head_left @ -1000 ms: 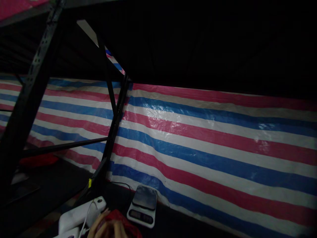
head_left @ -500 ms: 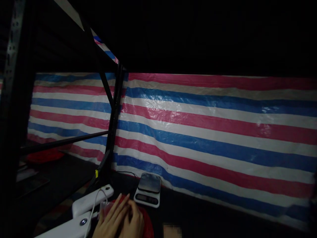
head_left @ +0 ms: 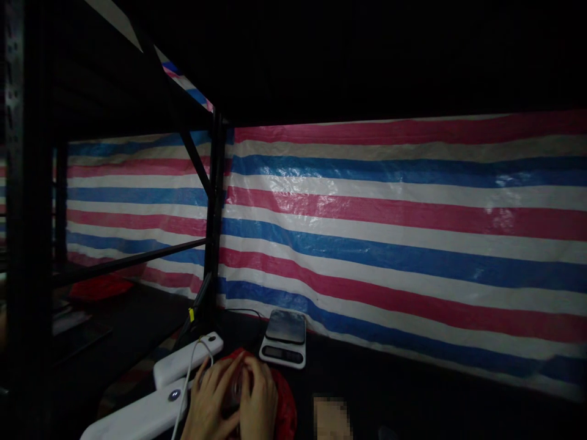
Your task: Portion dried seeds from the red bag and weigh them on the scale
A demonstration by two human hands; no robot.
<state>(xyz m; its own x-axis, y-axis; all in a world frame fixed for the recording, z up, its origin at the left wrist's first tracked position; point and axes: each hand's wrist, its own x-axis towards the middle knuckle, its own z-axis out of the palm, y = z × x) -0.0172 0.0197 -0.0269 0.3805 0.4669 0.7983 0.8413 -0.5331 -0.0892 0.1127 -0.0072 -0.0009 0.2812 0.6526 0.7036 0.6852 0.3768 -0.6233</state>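
My left hand (head_left: 210, 400) and my right hand (head_left: 259, 397) are close together at the bottom of the view, over a red bag-like thing (head_left: 287, 406). The fingers of both hands curl in toward each other. Between them shows a small, clear, shiny piece (head_left: 236, 389), too dark and too covered to name. Left of my left hand lie two long white devices: the nearer one (head_left: 132, 415) has a round button, and the farther one (head_left: 188, 360) lies behind it. A thin white cable (head_left: 181, 403) loops over them toward my left hand.
A white kitchen scale (head_left: 283, 339) with a dark plate stands just beyond my hands on the black shelf surface. A black metal post (head_left: 213, 214) with braces rises behind it. Striped plastic sheeting (head_left: 389, 238) hangs at the back. A red item (head_left: 101, 287) lies on the left shelf.
The view has shifted slightly, so my hands appear farther right. My fingers have gone from lying stretched and close together to curling around the clear piece between them.
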